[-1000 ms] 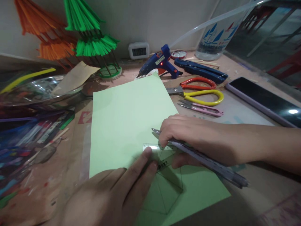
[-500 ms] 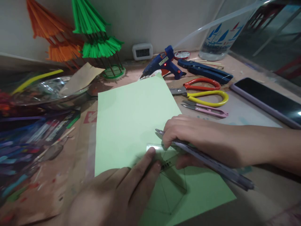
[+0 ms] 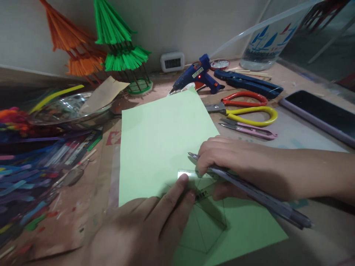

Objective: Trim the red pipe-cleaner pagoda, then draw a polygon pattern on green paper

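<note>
A pale green sheet of paper (image 3: 161, 136) lies on the work surface, with thin straight lines drawn on its lower part. Across these lines rests a clear ruler (image 3: 203, 192). My left hand (image 3: 144, 225) presses on the ruler's left end with outstretched fingertips. My right hand (image 3: 227, 159) is curled around a grey pen (image 3: 257, 197), its tip pointing left above the paper. Right-hand fingers and thumb also reach the ruler's right part; whether they grip it, I cannot tell. The palm side of each hand is hidden.
Behind the paper is a blue glue gun (image 3: 194, 75) with a red light. Scissors (image 3: 249, 114), pink thread snips (image 3: 249, 131), a blue cutter (image 3: 246, 83) and a phone (image 3: 318, 114) lie to the right. A metal bowl (image 3: 91, 111) and green craft tree (image 3: 119, 44) stand left.
The whole view has shifted slightly, so everything appears farther right. Both hands, the pen and the ruler keep about the same place on the paper.
</note>
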Tool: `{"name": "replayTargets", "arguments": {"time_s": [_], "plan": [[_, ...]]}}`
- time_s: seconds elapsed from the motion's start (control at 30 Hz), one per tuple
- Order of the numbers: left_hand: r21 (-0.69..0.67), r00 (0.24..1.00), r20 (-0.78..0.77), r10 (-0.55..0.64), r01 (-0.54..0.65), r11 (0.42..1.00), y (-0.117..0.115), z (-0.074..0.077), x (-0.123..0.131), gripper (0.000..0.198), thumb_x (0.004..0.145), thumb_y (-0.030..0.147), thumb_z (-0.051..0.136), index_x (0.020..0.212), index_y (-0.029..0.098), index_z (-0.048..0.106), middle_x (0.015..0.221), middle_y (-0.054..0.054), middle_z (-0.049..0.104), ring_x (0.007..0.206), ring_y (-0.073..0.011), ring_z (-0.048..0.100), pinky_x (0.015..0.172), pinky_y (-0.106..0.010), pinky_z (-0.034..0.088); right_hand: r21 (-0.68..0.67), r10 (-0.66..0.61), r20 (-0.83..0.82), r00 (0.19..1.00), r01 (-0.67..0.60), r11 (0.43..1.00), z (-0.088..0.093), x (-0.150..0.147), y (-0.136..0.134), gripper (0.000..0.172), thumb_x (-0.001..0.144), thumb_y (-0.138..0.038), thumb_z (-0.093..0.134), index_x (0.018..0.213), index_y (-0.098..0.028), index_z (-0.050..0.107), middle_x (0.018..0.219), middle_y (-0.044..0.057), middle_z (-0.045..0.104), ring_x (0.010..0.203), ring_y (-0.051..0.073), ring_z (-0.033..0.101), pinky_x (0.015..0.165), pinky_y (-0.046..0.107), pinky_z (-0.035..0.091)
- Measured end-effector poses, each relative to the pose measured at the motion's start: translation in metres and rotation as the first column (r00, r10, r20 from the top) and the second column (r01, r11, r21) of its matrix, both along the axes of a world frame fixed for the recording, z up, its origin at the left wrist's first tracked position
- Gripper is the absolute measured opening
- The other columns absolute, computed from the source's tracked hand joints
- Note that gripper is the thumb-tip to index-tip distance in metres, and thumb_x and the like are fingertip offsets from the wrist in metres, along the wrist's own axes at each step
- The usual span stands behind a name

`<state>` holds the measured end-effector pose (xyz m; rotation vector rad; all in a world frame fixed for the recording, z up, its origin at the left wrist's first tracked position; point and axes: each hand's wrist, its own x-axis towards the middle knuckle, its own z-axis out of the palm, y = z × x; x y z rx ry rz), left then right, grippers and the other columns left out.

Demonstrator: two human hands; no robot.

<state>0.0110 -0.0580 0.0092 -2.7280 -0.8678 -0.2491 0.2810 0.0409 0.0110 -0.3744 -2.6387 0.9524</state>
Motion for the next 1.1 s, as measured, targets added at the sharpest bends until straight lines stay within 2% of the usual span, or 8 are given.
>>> {"name": "replayTargets", "arguments": {"time_s": [0.2,0.47,0.6,0.67,0.73,0.8,0.93,1.1], "plan": [[0.021,0.999,0.038,0.021,-0.022,1.000,-0.005,-0.005,-0.003,0.052,0.091,0.000,0.033,0.121,0.017,0.072,0.124,-0.006,0.078,0.060,-0.0165,0.076,0.042,-0.029,0.054,-0.009,0.003,0.022,1.000,-0.002,1.000,-0.005,0.002,0.001,0.036,0.092,-0.026,0.076,0.122,-0.023,0.056,0.117,0.005,0.063,0.108,0.020,0.056,0.094,0.032,0.038],[0.072,0.995,0.099,0.025,-0.032,0.997,-0.004,-0.010,0.000,0.056,0.083,-0.002,0.033,0.117,0.016,0.073,0.119,-0.006,0.080,0.049,-0.0171,0.072,0.033,-0.030,0.050,0.005,0.000,0.055,0.999,0.000,1.000,0.005,0.000,0.000,0.026,0.099,-0.029,0.069,0.120,-0.020,0.057,0.118,0.007,0.064,0.109,0.020,0.056,0.093,0.032,0.038],[0.007,1.000,0.011,-0.002,0.002,1.000,-0.002,-0.010,-0.007,0.059,0.081,-0.001,0.034,0.124,0.015,0.071,0.127,-0.007,0.078,0.055,-0.0178,0.074,0.038,-0.030,0.055,-0.007,0.005,0.046,0.999,-0.004,1.000,0.005,0.000,0.000,0.028,0.097,-0.027,0.070,0.121,-0.020,0.057,0.119,0.008,0.064,0.109,0.021,0.056,0.094,0.032,0.039],[-0.024,1.000,-0.006,-0.016,0.016,1.000,-0.002,-0.010,-0.012,0.065,0.081,0.000,0.036,0.138,0.013,0.064,0.130,-0.007,0.076,0.055,-0.0171,0.074,0.039,-0.029,0.055,-0.003,0.002,0.050,0.999,-0.002,1.000,0.005,0.000,0.000,0.028,0.097,-0.026,0.070,0.121,-0.020,0.057,0.119,0.008,0.064,0.109,0.021,0.056,0.094,0.033,0.040],[-0.034,1.000,0.009,-0.008,0.009,0.999,-0.003,-0.010,-0.014,0.076,0.081,0.001,0.035,0.157,0.010,0.046,0.130,-0.007,0.076,0.054,-0.0172,0.072,0.038,-0.030,0.054,0.006,-0.001,0.053,0.999,0.000,1.000,0.006,0.000,0.000,0.027,0.097,-0.026,0.070,0.120,-0.020,0.057,0.118,0.008,0.065,0.108,0.021,0.056,0.093,0.034,0.041],[-0.036,1.000,0.005,-0.006,0.006,0.999,-0.004,-0.009,-0.015,0.081,0.082,0.001,0.034,0.162,0.008,0.035,0.131,-0.007,0.076,0.056,-0.0176,0.073,0.040,-0.031,0.054,0.010,-0.003,0.057,0.998,0.003,1.000,0.008,-0.002,0.000,0.026,0.097,-0.026,0.070,0.119,-0.019,0.057,0.118,0.008,0.065,0.108,0.021,0.057,0.093,0.034,0.041],[-0.018,1.000,-0.012,-0.025,0.025,1.000,-0.003,-0.006,-0.009,0.061,0.083,0.001,0.032,0.133,0.014,0.066,0.127,-0.006,0.078,0.057,-0.0165,0.074,0.041,-0.029,0.055,0.014,-0.003,0.066,0.998,0.002,1.000,0.010,-0.003,-0.001,0.026,0.097,-0.025,0.071,0.118,-0.018,0.058,0.118,0.009,0.065,0.108,0.021,0.057,0.092,0.034,0.041],[0.013,1.000,0.016,-0.004,0.004,1.000,-0.002,-0.004,-0.003,0.057,0.084,0.000,0.032,0.119,0.017,0.074,0.122,-0.004,0.079,0.055,-0.0144,0.074,0.039,-0.027,0.054,0.020,0.003,0.051,0.999,-0.004,1.000,0.008,-0.002,0.000,0.027,0.097,-0.026,0.071,0.120,-0.018,0.058,0.117,0.008,0.065,0.108,0.020,0.057,0.094,0.032,0.040]]}}
